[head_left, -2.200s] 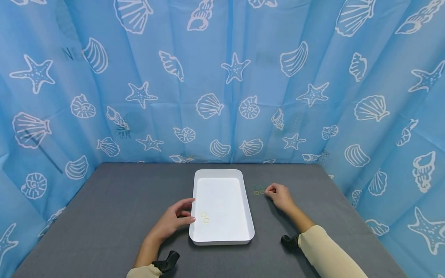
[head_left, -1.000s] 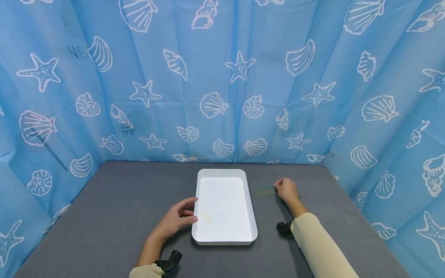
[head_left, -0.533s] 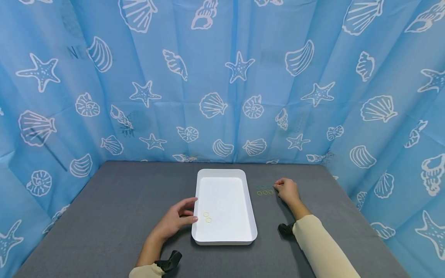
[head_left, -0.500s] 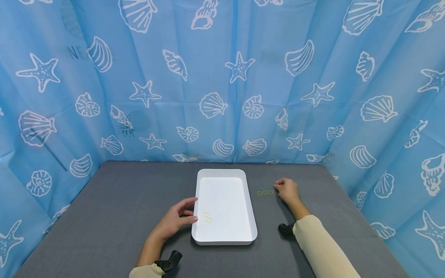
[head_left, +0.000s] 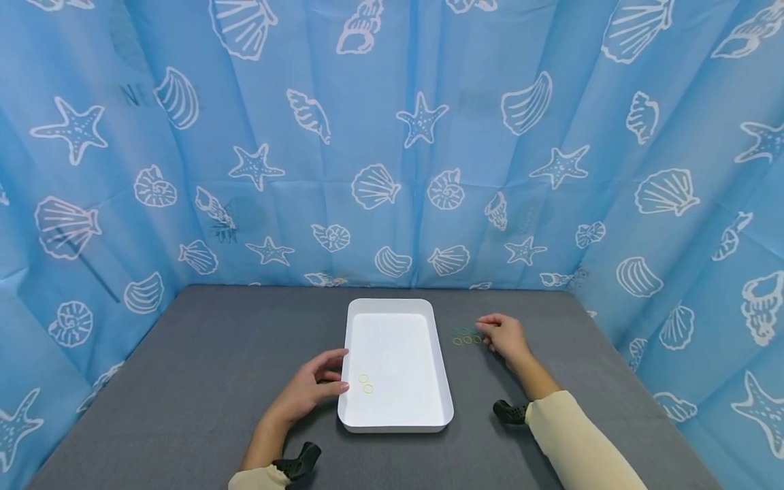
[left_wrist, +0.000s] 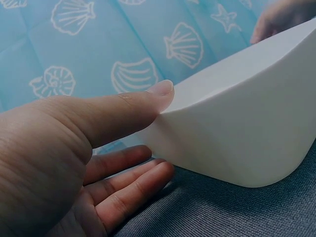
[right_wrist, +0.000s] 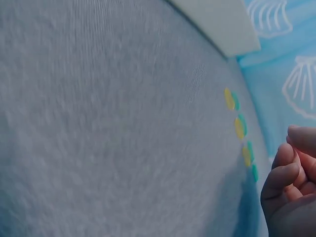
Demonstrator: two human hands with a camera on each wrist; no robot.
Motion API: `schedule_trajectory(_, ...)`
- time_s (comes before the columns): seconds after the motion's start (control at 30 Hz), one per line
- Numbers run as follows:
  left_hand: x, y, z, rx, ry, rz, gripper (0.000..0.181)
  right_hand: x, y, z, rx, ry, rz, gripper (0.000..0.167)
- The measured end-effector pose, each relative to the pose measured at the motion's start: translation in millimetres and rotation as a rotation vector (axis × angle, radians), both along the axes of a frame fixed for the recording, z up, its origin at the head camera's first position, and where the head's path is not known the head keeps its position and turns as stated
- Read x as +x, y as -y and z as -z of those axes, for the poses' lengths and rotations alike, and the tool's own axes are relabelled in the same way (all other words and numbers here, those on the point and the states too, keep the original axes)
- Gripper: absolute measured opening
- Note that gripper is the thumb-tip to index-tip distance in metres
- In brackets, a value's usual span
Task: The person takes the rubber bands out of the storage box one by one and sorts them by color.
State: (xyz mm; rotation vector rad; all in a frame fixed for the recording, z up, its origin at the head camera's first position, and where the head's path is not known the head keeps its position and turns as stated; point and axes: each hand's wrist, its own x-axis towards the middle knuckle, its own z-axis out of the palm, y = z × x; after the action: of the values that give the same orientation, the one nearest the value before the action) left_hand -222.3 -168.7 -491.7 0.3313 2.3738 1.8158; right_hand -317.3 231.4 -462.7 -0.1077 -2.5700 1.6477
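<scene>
A white tray (head_left: 395, 367) lies on the grey table; two small yellow rings (head_left: 368, 388) rest inside it, near its left side. My left hand (head_left: 309, 386) touches the tray's left wall with relaxed fingers. In the left wrist view the thumb (left_wrist: 160, 94) rests at the rim, the other fingers below it. Right of the tray, three yellow rings (right_wrist: 240, 127) line up beside a row of several green rings (right_wrist: 255, 173). Just above the right end of these rows is my right hand (head_left: 503, 336), fingers curled and tips together. No object shows between them.
Behind the table (head_left: 245, 327) hangs a blue curtain (head_left: 392, 150) with white shell and starfish prints. A black device (head_left: 298, 461) sits at the left wrist, and another black device (head_left: 510, 412) at the right.
The right hand moved from the first yellow rings to the right end of the rows and has since lifted slightly. Another yellow ring shows in the row. The left hand stays at the tray.
</scene>
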Motion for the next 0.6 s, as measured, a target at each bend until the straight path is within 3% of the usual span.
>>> schedule_trajectory(0.23,-0.4,0.9,-0.6,0.006,0.005,-0.001,0.064,8.5,18,-18.4,-0.016,0.012,-0.056,0.023)
schedule_trajectory(0.6,1.3,-0.5,-2.3,0.000,0.005,-0.011,0.063,2.7,45,-34.4,0.011,0.026,-0.175,0.024)
